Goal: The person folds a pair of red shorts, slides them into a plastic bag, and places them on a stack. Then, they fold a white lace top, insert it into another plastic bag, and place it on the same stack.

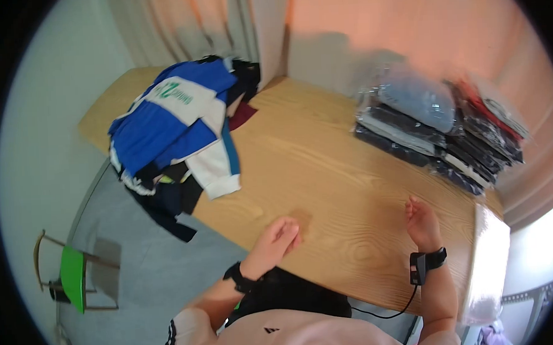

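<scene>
My left hand point(279, 238) hovers over the front edge of the wooden table point(313, 171), its fingers curled into a loose fist with nothing showing in it. Farther right, my right hand point(422, 223) is held above the tabletop, fingers also bent inward and no object visible in them. Closest to the left hand lies a heap of loose clothes, with a blue and white sweatshirt point(181, 115) on top. Beyond the right hand are stacks of folded garments in clear plastic bags point(409, 111). Each wrist wears a black band; the right one carries a small device with a cable.
A pile of clear plastic bags point(487, 262) lies along the table's right edge. Dark sleeves point(167, 217) hang over the left front edge. A green chair point(74, 277) stands on the grey floor at left. Curtains point(399, 19) and a wall border the table's far side.
</scene>
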`<move>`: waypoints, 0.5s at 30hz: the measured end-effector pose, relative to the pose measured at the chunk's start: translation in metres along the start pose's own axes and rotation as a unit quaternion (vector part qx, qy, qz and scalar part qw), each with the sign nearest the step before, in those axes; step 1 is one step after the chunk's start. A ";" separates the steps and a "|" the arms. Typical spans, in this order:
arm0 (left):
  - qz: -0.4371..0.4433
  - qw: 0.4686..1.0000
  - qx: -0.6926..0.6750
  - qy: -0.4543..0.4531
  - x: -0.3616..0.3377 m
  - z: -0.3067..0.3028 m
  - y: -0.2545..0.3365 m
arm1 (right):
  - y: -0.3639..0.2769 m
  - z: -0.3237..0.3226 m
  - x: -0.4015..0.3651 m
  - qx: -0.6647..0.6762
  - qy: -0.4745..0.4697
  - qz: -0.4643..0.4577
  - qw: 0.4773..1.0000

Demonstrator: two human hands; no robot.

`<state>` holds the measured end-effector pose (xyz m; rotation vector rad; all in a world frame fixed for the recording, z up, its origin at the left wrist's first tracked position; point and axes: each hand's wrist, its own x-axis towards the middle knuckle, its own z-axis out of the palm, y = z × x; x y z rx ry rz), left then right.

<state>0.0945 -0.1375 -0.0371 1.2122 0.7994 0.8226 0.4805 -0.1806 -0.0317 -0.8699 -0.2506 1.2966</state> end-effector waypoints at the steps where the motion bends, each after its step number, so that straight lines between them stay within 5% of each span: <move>1: 0.060 0.997 0.035 0.015 0.005 -0.008 0.002 | 0.009 -0.004 -0.001 -0.001 -0.008 0.027 1.000; 4: 0.138 0.979 0.115 0.091 0.024 -0.043 0.022 | 0.024 0.008 -0.004 0.008 -0.008 0.071 0.997; 8: 0.094 0.977 0.073 0.177 0.056 -0.103 0.075 | 0.028 0.007 -0.002 -0.006 -0.037 0.059 0.998; 12: 0.069 0.942 -0.193 0.265 0.133 -0.211 0.066 | 0.027 0.007 -0.003 -0.028 -0.081 0.064 0.994; 15: 0.044 0.931 -0.214 0.293 0.155 -0.231 0.075 | 0.030 -0.005 0.004 -0.004 -0.096 0.067 0.993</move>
